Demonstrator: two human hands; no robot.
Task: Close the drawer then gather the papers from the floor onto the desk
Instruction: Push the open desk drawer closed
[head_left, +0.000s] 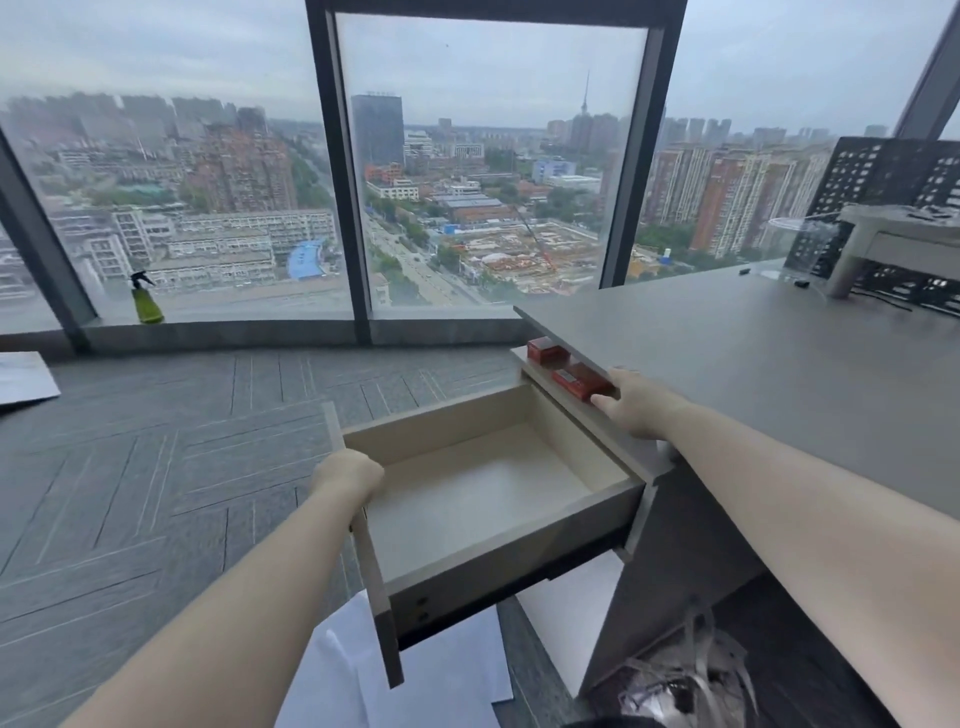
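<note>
1. Papers: white sheets on floor, beneath open drawer.
2. Left hand: curled over drawer front; right hand: flat, holding nothing, at tabletop edge.
3. Step: closing; push inward next.

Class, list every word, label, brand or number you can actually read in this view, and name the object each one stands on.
None can be read.
Red boxes on the shelf under the desk: print too small and blurred.
Green spray bottle on the sill: no legible label.
Papers on the floor: look blank.
</note>
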